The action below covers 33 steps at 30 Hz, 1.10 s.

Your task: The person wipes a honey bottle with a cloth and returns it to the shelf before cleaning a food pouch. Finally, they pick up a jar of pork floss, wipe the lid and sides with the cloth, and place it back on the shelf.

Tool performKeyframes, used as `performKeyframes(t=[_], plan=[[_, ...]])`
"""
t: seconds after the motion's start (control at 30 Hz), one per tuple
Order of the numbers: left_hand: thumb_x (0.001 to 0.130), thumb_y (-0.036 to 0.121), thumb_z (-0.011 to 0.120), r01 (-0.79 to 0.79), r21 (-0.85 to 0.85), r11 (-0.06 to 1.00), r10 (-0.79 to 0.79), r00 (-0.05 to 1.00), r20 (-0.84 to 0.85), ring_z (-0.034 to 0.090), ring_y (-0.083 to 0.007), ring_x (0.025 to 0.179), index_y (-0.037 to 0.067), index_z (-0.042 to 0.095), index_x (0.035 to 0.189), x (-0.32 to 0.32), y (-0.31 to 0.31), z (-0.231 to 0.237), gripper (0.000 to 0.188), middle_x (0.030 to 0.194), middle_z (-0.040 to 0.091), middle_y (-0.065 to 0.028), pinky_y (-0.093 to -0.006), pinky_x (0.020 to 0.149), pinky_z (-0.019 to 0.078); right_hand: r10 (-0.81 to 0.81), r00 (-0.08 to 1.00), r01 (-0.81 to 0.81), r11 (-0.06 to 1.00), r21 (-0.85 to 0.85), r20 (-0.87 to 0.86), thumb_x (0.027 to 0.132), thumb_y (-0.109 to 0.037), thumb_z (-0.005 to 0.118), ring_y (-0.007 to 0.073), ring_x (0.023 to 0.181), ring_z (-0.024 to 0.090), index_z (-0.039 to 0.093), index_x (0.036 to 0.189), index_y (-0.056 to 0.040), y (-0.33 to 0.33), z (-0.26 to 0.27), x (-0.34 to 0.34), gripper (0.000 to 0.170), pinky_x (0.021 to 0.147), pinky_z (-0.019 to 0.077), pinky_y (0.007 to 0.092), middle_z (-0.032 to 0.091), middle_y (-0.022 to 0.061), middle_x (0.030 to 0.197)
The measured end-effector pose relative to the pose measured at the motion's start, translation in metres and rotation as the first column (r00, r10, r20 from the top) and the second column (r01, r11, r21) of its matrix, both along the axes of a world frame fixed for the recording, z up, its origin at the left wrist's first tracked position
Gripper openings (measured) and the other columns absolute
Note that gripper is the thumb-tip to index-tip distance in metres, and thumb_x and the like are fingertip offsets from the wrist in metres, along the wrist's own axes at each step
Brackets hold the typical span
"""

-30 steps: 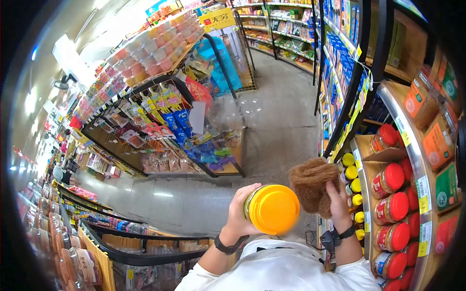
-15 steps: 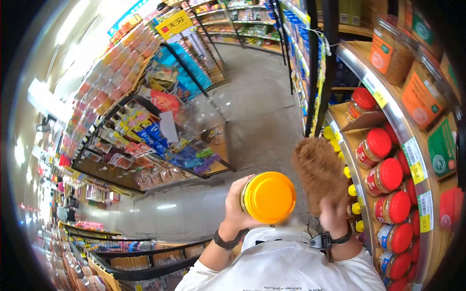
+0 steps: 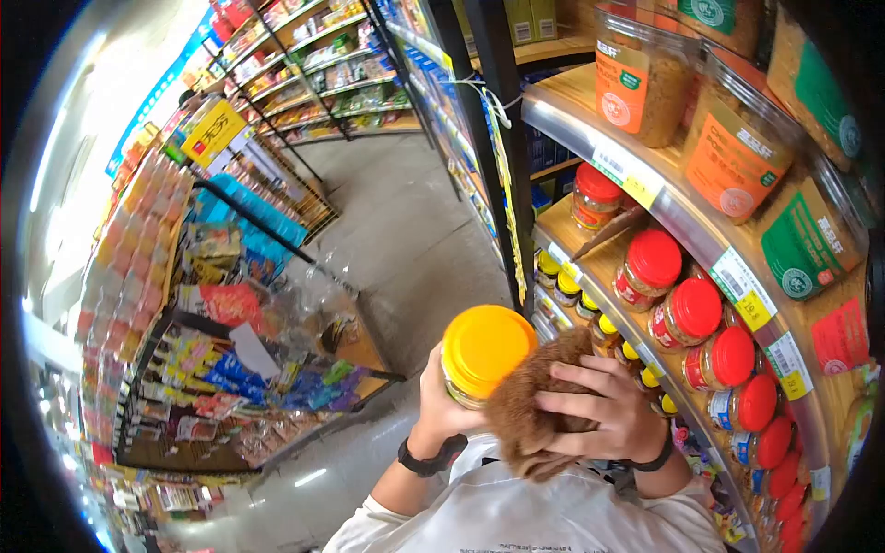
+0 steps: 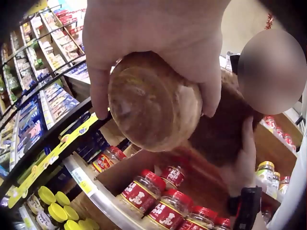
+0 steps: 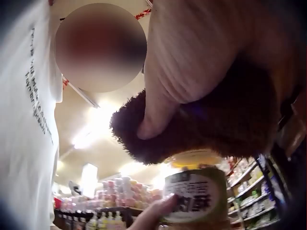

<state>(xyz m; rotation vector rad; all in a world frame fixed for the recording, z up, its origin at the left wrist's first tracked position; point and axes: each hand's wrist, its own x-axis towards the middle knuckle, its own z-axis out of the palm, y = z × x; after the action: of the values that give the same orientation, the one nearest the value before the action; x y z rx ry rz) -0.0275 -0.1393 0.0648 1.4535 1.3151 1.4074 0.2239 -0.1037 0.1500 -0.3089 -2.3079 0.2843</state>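
My left hand (image 3: 437, 398) grips a clear plastic jar with a yellow lid (image 3: 489, 348) by its side. Seen in the left wrist view, the base of the jar (image 4: 148, 112) faces the camera, with thumb and fingers wrapped round it. A green and white label (image 5: 194, 194) shows on the jar in the right wrist view. My right hand (image 3: 604, 405) holds a fuzzy brown cloth (image 3: 516, 419), fingers spread over its outside and thumb pressed into the pile. The cloth lies against the lid's right side and covers part of the jar.
To the right, a curved wooden shelf (image 3: 553, 226) bears several red-lidded jars (image 3: 696, 309), with tubs of food (image 3: 742, 138) above. Small yellow-lidded jars (image 3: 567, 286) stand lower. A snack rack (image 3: 230, 355) is on the left, beside the grey aisle floor (image 3: 396, 230).
The view has turned right, towards the shelf. My right hand has brought the brown cloth from beside the jar against its lid. My left hand keeps hold of the jar.
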Motion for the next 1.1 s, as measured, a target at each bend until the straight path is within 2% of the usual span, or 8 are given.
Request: performKeyframes(t=[0.5, 0.63, 0.73, 0.77, 0.83, 0.87, 0.97, 1.1], plan=[[0.046, 0.034, 0.09, 0.288, 0.212, 0.934, -0.257, 0.953, -0.163, 0.059, -0.0321, 0.104, 0.001, 0.047, 0.122, -0.083, 0.118, -0.014, 0.093, 0.115, 0.058, -0.0174, -0.0398, 0.09, 0.0458, -0.629, 0.759, 0.529, 0.746, -0.404, -0.168, 0.069, -0.004, 0.072, 0.0344, 0.089, 0.06, 0.053, 0.096, -0.004, 0.008, -0.042, -0.058, 0.033, 0.079, 0.0466, 0.0389, 0.06, 0.0194, 0.1], [0.046, 0.034, 0.09, 0.359, 0.246, 0.9, -0.319, 0.929, -0.187, 0.058, -0.0341, 0.105, 0.001, 0.046, 0.122, -0.082, 0.131, -0.018, 0.094, 0.114, 0.058, -0.0174, -0.0414, 0.091, 0.0449, -0.787, 0.593, 0.687, 0.605, -0.403, -0.17, 0.086, -0.018, 0.063, 0.0279, 0.113, 0.051, 0.044, 0.123, -0.0032, -0.022, -0.073, -0.063, 0.044, 0.094, 0.041, 0.0396, 0.049, 0.0168, 0.126], [0.046, 0.034, 0.089, 0.441, 0.226, 0.868, -0.405, 0.895, -0.188, 0.057, -0.0359, 0.104, 0.001, 0.046, 0.122, -0.073, 0.138, -0.026, 0.093, 0.112, 0.058, -0.0181, -0.0431, 0.091, 0.0448, -0.88, 0.148, 0.216, 0.474, -0.854, -0.451, 0.086, -0.027, 0.062, 0.032, 0.109, 0.053, 0.039, 0.133, -0.0072, -0.031, -0.07, -0.09, 0.056, 0.092, 0.0441, 0.0467, 0.048, 0.015, 0.128], [0.047, 0.035, 0.088, 0.471, 0.205, 0.858, -0.428, 0.876, -0.222, 0.057, -0.0363, 0.102, 0.001, 0.047, 0.121, -0.069, 0.139, -0.025, 0.091, 0.111, 0.058, -0.0184, -0.0434, 0.09, 0.0451, -0.886, 0.117, 0.267, 0.464, -0.845, -0.45, 0.086, -0.027, 0.062, 0.032, 0.109, 0.053, 0.039, 0.133, -0.0072, -0.029, -0.061, -0.099, 0.056, 0.092, 0.0441, 0.0467, 0.048, 0.015, 0.128], [0.047, 0.035, 0.087, 0.526, 0.232, 0.818, -0.447, 0.835, -0.32, 0.057, -0.0378, 0.097, -0.001, 0.051, 0.118, -0.053, 0.14, -0.016, 0.087, 0.109, 0.057, -0.0195, -0.0434, 0.087, 0.0458, -0.783, 0.553, 0.338, 0.524, -0.782, -0.285, 0.074, -0.027, 0.073, 0.0351, 0.119, 0.049, 0.056, 0.118, -0.0108, -0.021, -0.039, -0.104, 0.05, 0.101, 0.0331, 0.0555, 0.049, 0.017, 0.127], [0.048, 0.035, 0.086, 0.564, 0.258, 0.785, -0.467, 0.811, -0.352, 0.057, -0.0379, 0.097, -0.001, 0.051, 0.117, -0.044, 0.14, -0.017, 0.085, 0.109, 0.057, -0.0196, -0.0431, 0.086, 0.0458, -0.67, 0.738, 0.633, 0.729, -0.262, -0.081, 0.068, -0.027, 0.077, 0.0387, 0.121, 0.046, 0.062, 0.111, -0.0136, -0.004, -0.012, -0.102, 0.048, 0.102, 0.0306, 0.0559, 0.049, 0.0186, 0.129], [0.051, 0.033, 0.083, 0.628, 0.275, 0.728, -0.528, 0.77, -0.359, 0.057, -0.0383, 0.095, -0.004, 0.053, 0.116, -0.02, 0.136, -0.019, 0.08, 0.109, 0.059, -0.0201, -0.0429, 0.085, 0.0461, -0.878, 0.467, 0.881, 0.453, -0.135, 0.102, 0.064, -0.029, 0.077, 0.0388, 0.123, 0.044, 0.058, 0.119, -0.0183, -0.017, -0.007, -0.125, 0.059, 0.1, 0.0332, 0.0514, 0.044, 0.0176, 0.137], [0.053, 0.034, 0.083, 0.705, 0.267, 0.657, -0.608, 0.705, -0.365, 0.058, -0.0382, 0.095, -0.002, 0.054, 0.113, 0.002, 0.125, -0.016, 0.077, 0.107, 0.06, -0.0203, -0.043, 0.084, 0.0464, -0.905, 0.422, 0.905, 0.416, -0.082, 0.063, 0.066, -0.031, 0.075, 0.0358, 0.122, 0.046, 0.059, 0.119, -0.0195, -0.039, 0.002, -0.107, 0.056, 0.098, 0.0361, 0.0478, 0.045, 0.0154, 0.136]])
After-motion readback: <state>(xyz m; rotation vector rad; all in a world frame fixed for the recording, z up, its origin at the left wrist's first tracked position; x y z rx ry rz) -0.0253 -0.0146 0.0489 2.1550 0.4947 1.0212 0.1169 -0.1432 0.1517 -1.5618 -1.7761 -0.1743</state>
